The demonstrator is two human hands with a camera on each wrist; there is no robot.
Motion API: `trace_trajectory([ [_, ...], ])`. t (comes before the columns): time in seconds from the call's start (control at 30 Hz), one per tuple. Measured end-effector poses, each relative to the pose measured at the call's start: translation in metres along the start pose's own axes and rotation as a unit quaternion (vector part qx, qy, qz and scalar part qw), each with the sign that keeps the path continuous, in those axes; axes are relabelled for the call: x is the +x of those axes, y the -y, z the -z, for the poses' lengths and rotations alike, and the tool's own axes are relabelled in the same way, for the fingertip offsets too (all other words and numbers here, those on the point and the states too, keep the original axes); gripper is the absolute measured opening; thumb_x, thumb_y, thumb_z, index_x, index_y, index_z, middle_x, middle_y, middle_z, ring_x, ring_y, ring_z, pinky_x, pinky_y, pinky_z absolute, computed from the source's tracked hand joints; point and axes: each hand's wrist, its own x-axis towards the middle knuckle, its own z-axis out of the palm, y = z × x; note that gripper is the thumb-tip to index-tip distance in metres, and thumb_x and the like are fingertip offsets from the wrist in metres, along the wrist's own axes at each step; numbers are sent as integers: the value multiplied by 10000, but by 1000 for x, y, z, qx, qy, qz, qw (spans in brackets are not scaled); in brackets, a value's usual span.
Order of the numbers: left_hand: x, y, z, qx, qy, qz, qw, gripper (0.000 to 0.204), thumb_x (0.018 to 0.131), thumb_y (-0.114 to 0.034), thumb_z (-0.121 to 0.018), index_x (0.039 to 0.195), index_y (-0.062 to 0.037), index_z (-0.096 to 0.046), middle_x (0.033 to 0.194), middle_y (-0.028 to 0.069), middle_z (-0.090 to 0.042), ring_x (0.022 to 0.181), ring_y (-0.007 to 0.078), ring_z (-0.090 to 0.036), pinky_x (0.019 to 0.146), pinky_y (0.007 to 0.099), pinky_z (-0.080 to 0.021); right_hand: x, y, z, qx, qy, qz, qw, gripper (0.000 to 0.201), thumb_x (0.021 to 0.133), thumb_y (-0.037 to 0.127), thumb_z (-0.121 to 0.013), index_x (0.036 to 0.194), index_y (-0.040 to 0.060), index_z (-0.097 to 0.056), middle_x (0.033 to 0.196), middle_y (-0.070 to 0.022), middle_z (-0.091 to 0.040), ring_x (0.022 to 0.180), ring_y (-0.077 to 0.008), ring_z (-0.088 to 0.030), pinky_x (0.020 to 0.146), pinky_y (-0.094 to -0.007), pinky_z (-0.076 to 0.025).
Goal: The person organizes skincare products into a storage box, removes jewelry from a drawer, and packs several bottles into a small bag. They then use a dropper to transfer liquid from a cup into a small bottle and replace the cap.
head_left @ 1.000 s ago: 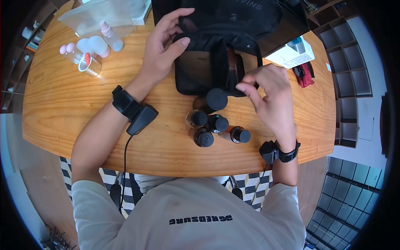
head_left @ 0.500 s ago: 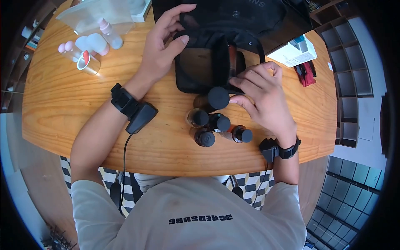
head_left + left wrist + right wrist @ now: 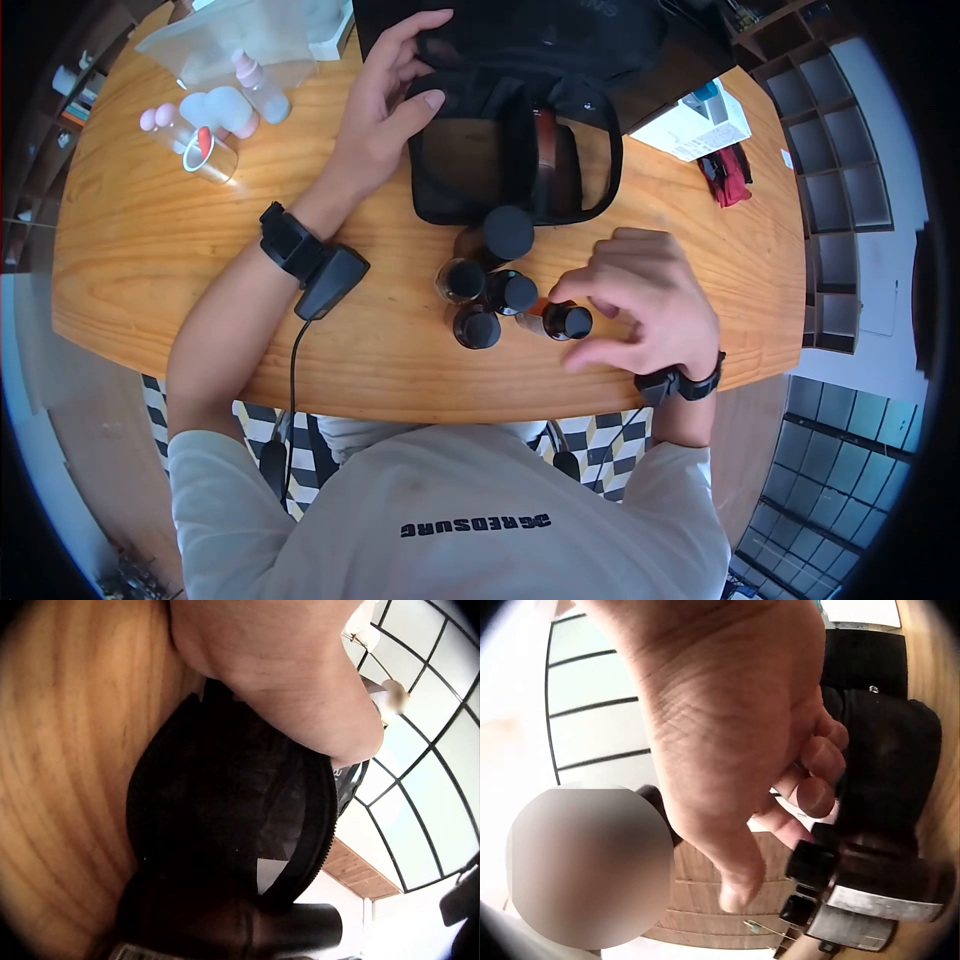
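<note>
A black zippered case [image 3: 458, 214] lies on the table with its lid folded back, and an amber bottle [image 3: 545, 140] is in its right part. My left hand [image 3: 375, 125] grips the case's left back edge, thumb along the rim and the other fingers partly hidden behind it. Several dark bottles with black caps stand close together in front of the case, the largest bottle [image 3: 508, 233] right at its front edge. My right hand [image 3: 650, 300] is beside the rightmost amber bottle [image 3: 560, 320], thumb and fingers spread apart around its cap with a gap showing.
On the left stand a clear cup [image 3: 210, 160] with a red-tipped item, a pink-capped bottle [image 3: 262, 88] and other small pink-topped bottles. Behind them is a translucent pouch [image 3: 230, 45]. A white box [image 3: 692, 122] and a red cloth item [image 3: 728, 175] lie at the right.
My right hand has moved from the case's right front corner back toward me, to the rightmost bottle, its fingers spreading. The left hand stays at the case's edge.
</note>
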Motion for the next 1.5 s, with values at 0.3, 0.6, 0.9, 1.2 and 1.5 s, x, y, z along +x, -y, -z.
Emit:
trace_trajectory([
  [0.3,-1,0,-2,-26,12,22,999,707,889,-106,-603,1553,-36,-372,1333,108,-589,1213,209,-579,1081,335,-422,-24,-21,0,119,-323,-71,936,199,835,146,-814,989,58,-724,839,-54,-699,690,-107,-622,624,-258,-463],
  [0.6,-3,-3,-2,-9,10,25,1000,691,900,-93,-605,1552,-45,-382,1283,92,-577,1198,201,-576,1071,329,-422,12,-38,-13,-249,-290,-122,916,291,808,115,-851,1062,47,-727,846,-73,-616,800,-239,-592,752,-347,-473],
  [0.9,-3,0,1,-10,21,16,1000,685,908,-127,-632,1548,-58,-397,1259,84,-580,1173,189,-574,1056,312,-419,13,-45,-13,-246,-208,-128,938,236,800,150,-835,1016,70,-782,977,-56,-674,931,-256,-589,820,-363,-462],
  [1.2,-1,-14,0,-106,30,62,992,681,942,-57,-609,1562,-70,-327,1292,66,-522,1143,168,-512,1037,318,-396,12,0,-15,-64,-127,29,989,404,789,398,-841,1022,79,-759,741,-26,-656,604,-235,-585,594,-356,-462],
  [1.5,-1,-11,-1,-95,33,72,992,716,919,-17,-588,1573,-66,-299,1254,58,-516,1124,158,-508,1025,308,-391,14,-4,-36,-18,-83,26,996,296,781,264,-886,927,94,-692,702,-24,-610,549,-221,-564,541,-332,-459],
])
